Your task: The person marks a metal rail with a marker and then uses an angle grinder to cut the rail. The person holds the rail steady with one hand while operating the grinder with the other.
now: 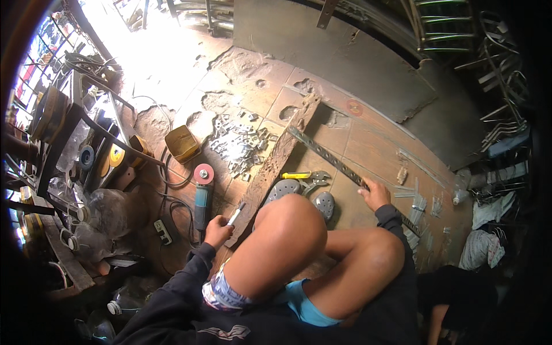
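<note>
My left hand (218, 232), beside my left knee, is closed on a white marker (235, 215) that points up and away from me. On the right, my right hand (376, 194) grips a long dark metal bar (328, 155) with a row of holes along it. The bar slants from its far end, at the worn wooden beam (270, 168), back past my right hand. The beam runs diagonally across the floor in front of me. Between beam and bar lie a yellow-handled tool (296, 175) and an adjustable wrench (315, 182), close to my grey clogs (325, 205).
Left of the beam lie a heap of small metal pieces (240, 144), a square yellowish tin (182, 144), an angle grinder (202, 201) and a power strip (163, 232). A rack with discs (117, 155) stands farther left. Metal strips (418, 201) lie right; a person (460, 293) is at lower right.
</note>
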Demonstrator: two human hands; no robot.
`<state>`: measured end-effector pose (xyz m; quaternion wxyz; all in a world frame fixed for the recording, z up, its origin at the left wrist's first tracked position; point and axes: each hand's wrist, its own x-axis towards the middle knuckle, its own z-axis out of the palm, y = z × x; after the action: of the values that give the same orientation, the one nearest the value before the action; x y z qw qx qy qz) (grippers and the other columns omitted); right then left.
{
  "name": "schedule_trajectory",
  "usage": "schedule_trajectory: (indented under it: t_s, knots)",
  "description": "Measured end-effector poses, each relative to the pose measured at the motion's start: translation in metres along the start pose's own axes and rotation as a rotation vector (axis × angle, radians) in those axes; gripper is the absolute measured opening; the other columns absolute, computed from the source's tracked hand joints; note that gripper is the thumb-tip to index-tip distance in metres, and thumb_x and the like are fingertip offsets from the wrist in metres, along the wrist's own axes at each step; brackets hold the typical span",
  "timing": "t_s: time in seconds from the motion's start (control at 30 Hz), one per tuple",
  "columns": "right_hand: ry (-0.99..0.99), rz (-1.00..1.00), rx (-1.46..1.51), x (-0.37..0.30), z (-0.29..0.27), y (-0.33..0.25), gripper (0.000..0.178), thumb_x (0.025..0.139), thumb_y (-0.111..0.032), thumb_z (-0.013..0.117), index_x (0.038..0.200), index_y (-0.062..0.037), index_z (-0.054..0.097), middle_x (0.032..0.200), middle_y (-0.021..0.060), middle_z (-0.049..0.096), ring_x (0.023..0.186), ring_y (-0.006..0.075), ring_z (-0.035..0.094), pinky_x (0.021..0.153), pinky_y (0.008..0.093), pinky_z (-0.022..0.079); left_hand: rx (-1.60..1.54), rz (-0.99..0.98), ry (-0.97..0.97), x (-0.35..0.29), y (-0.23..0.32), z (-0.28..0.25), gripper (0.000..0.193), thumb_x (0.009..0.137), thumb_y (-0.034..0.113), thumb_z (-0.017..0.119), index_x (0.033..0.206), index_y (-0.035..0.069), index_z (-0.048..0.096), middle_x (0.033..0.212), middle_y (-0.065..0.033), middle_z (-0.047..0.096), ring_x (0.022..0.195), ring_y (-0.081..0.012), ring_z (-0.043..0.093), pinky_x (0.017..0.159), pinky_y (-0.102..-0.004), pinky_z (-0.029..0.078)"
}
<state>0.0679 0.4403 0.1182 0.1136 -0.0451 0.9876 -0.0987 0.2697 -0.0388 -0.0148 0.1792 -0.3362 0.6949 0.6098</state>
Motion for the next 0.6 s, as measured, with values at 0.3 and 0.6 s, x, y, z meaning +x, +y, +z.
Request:
schedule_trajectory:
  t_s: [0.3,0.6]
  knots:
    - [-0.145,0.146,-0.153,0.029,0.143,0.054,0.026,0.089,-0.028,0.078,0.113,-0.0221,0.070,0.102,0.0056,0.076,0.113,0.0287,0.063,0.099,0.0557,0.043,0.425,0.159,0.014,0.060,0.035,0.069,0.030,0.076,0.019,0.075,0.098,0.000,0.070,0.086,-0.0183,0.072,0.083,-0.0330,0.071,0.078,-0.0408,0.055]
    - [-0.102,0.105,-0.203,0.043,0.186,0.064,0.030,0.091,-0.030,0.073,0.119,-0.0223,0.067,0.105,0.0058,0.075,0.113,0.0300,0.061,0.100,0.0547,0.038,0.529,0.311,-0.096,0.081,0.050,0.113,0.036,0.080,0.019,0.075,0.112,0.004,0.072,0.102,-0.0209,0.075,0.094,-0.0351,0.074,0.087,-0.0429,0.058]
